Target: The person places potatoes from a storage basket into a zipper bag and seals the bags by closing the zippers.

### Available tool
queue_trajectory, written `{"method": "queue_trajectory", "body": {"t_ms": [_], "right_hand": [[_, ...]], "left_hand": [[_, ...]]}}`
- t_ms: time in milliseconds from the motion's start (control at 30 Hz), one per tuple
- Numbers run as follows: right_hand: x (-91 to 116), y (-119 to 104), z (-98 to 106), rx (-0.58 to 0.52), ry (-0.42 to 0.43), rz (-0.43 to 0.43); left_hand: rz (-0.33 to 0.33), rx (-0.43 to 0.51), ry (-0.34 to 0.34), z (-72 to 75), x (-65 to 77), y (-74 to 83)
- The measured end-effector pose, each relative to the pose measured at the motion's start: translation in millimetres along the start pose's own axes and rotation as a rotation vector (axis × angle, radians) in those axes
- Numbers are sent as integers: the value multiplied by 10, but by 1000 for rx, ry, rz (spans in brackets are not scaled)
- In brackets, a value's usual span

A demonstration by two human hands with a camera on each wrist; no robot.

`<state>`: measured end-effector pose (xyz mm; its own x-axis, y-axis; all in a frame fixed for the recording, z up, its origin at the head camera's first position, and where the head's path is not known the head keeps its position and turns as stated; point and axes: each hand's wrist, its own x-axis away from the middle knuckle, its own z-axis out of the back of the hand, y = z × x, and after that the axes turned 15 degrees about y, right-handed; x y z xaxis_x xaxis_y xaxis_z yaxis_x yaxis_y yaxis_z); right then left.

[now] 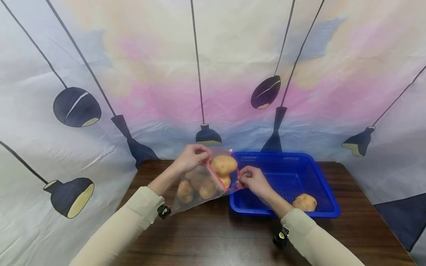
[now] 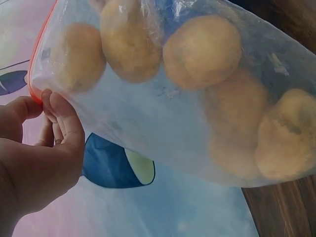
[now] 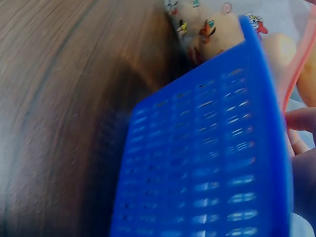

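Note:
A clear zip bag point(image 1: 194, 188) with a red zip edge holds several potatoes point(image 2: 202, 52). My left hand point(image 1: 194, 158) pinches one side of its mouth between thumb and fingers, which also shows in the left wrist view, where the left hand point(image 2: 44, 148) is at the red zip. On the opposite side, my right hand point(image 1: 254, 181) pinches the red edge, beside the rim of the blue basket point(image 1: 233, 207). The mouth stands open between the hands, with one potato point(image 1: 223, 164) near the top. In the right wrist view the right hand point(image 3: 303, 143) is partly cut off.
The blue plastic basket stands to the right on the dark wooden table point(image 1: 206, 240), with a single potato point(image 1: 304, 202) in its near right corner. Behind the table hangs a cloth backdrop point(image 1: 233, 74) printed with lamps.

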<state>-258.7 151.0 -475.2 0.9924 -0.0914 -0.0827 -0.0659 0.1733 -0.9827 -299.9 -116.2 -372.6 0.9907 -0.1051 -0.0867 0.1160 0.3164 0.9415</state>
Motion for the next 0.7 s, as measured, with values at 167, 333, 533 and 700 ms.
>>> {"method": "queue_trajectory", "body": {"t_ms": [167, 333, 533, 700], "right_hand": [[-64, -180, 26, -77, 23, 0], [-150, -470, 77, -175, 56, -22], [-257, -797, 61, -200, 56, -40], [-282, -954, 52, -179, 45, -17]], "left_hand": [[-69, -53, 54, 129, -42, 47], [-75, -71, 87, 246, -65, 134], [-49, -73, 106, 310, -107, 190], [-45, -93, 107, 384, -116, 252]]}}
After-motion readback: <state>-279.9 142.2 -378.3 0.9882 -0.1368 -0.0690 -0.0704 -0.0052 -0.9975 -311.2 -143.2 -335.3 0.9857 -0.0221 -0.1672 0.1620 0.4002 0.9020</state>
